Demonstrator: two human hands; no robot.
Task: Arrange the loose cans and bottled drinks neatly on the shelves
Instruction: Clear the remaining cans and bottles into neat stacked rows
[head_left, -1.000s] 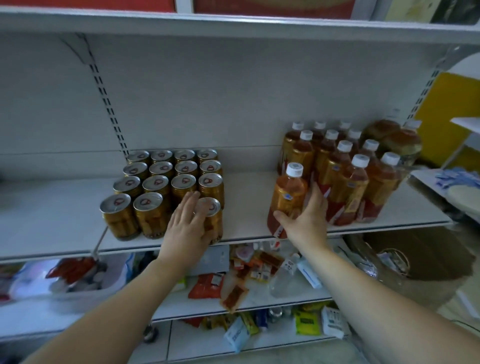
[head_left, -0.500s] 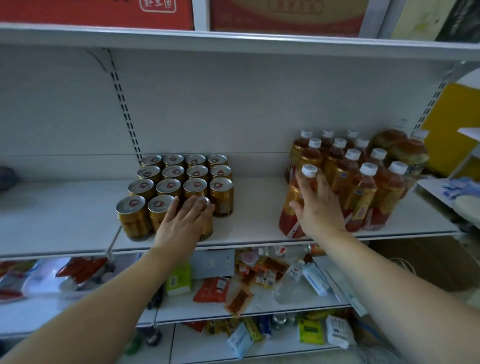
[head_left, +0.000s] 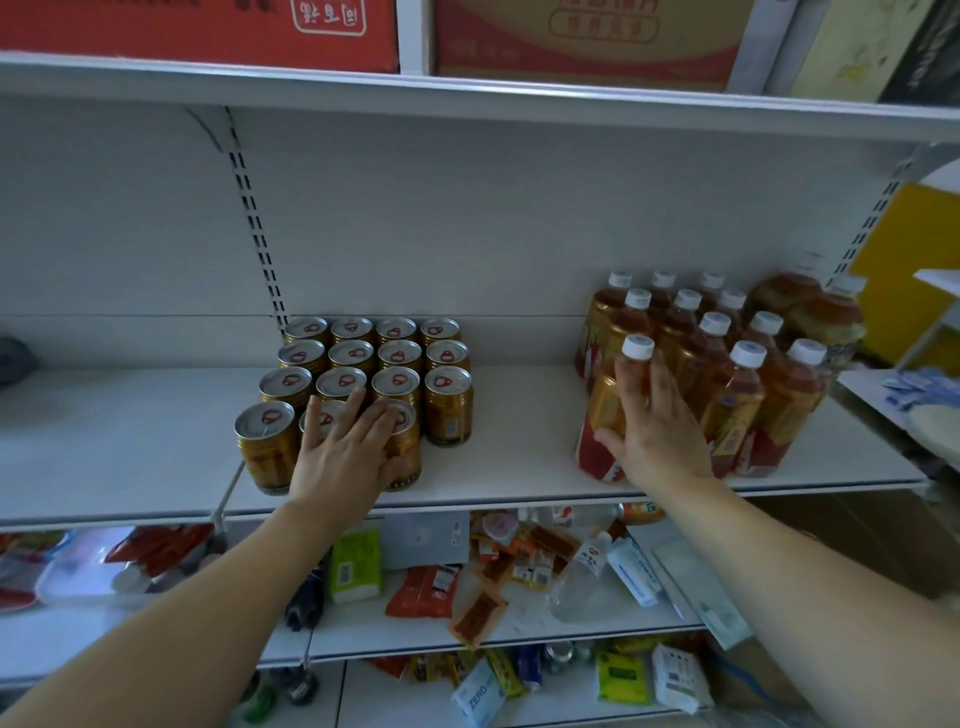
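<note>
Gold cans (head_left: 447, 410) with silver tops stand in rows of four on the middle shelf (head_left: 519, 467). My left hand (head_left: 348, 452) lies flat against the front row, fingers spread over two can tops, thumb on the front-right can (head_left: 408, 452). To the right stand several brown tea bottles (head_left: 737, 405) with white caps. My right hand (head_left: 654, 431) presses flat on the front-left tea bottle (head_left: 597, 415), with fingertips near its cap and thumb on its label. Neither hand is closed around anything.
Two larger bottles (head_left: 821, 317) stand at the shelf's far right. Red cartons (head_left: 582, 41) sit on the top shelf. The lower shelves hold loose snack packets (head_left: 426, 592), a green pack (head_left: 356, 566), a clear bottle (head_left: 582, 582) and tubes. Bare shelf lies left of the cans and between the groups.
My left hand has pushed the front-right can back in line with the front row. My right hand has slid the front bottle back against the group and moved up from its base toward the cap.
</note>
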